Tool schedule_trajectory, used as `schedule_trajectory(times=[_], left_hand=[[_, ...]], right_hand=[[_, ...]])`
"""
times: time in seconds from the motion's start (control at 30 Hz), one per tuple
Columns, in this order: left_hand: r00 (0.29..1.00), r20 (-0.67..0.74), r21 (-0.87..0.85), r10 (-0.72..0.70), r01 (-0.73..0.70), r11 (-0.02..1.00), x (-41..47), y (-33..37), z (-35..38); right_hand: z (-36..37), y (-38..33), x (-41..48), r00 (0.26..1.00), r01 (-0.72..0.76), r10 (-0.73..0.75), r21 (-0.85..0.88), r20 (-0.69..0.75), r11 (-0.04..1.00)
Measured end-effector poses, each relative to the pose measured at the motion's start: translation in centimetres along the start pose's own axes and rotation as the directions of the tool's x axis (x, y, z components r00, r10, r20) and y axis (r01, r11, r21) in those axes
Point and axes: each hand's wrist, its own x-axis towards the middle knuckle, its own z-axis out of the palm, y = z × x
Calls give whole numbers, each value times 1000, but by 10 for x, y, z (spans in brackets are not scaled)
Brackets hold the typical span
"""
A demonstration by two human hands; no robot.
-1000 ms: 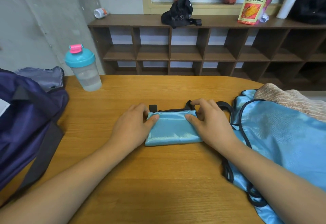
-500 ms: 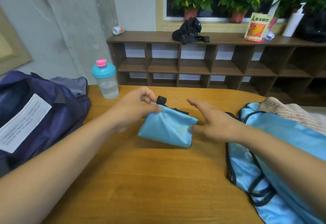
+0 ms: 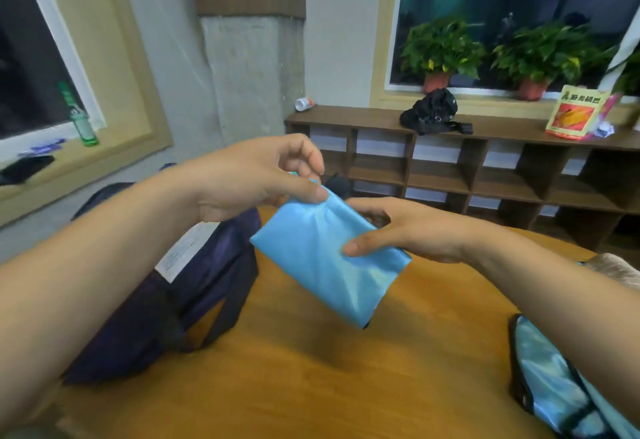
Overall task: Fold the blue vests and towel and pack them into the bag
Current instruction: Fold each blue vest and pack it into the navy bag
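Note:
A folded shiny blue vest hangs in the air above the wooden table. My left hand pinches its top corner between thumb and fingers. My right hand grips its right edge, thumb on the front face and fingers behind. The dark purple bag lies on the table's left side, under my left forearm. A second blue vest with black trim lies unfolded at the lower right. A beige towel shows at the right edge.
A brown cubby shelf stands behind the table, with a black pouch, a snack packet and a small can on top. Potted plants line the windowsill. A green bottle stands on the left sill.
Both hands have lifted the folded vest off the table and carried it leftward toward the purple bag. My right hand, open before, now grips the vest. The view has tilted up and left.

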Motion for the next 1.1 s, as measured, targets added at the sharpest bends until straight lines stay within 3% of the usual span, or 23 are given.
schedule_trajectory(times=[0.23, 0.43, 0.53, 0.63, 0.7, 0.73, 0.8, 0.87, 0.93, 1.03, 1.1], left_hand=[[984, -176, -51, -6, -3, 999, -53, -3, -70], [927, -375, -137, 15, -71, 988, -100, -18, -130], [864, -503, -107, 5, -69, 992, -120, -36, -156], [742, -669, 115, 34, 58, 992, -136, -64, -173], [738, -665, 402, 118, 219, 889, -148, -88, -181], [788, -603, 556, 123, 305, 773, -154, -99, -183], [882, -471, 756, 4, 401, 518, -163, -118, -178], [896, -420, 810, -143, 441, 387, -168, -131, -170], [875, -442, 824, -197, 482, 296, -172, -138, -166], [831, -525, 811, -185, 554, 190, -176, -144, -168], [793, -596, 775, -122, 609, 171, -177, -145, -170]], right_hand=[[20, -59, 56, 994, 91, -85, -98, 69, 991], [42, -120, 115, 988, 141, -120, -245, 96, 959], [52, -149, 149, 988, 151, -124, -376, 95, 914], [62, -168, 192, 990, 125, -137, -546, 20, 828], [72, -170, 226, 990, 81, -137, -606, -46, 792], [79, -170, 240, 988, 66, -135, -612, -67, 788], [94, -167, 265, 990, 72, -130, -627, -48, 776], [110, -160, 283, 995, 95, -96, -658, 34, 747], [124, -151, 297, 987, 151, -67, -724, 143, 673], [141, -136, 314, 969, 180, 53, -834, 242, 522], [149, -128, 319, 948, 165, 186, -899, 258, 406]])
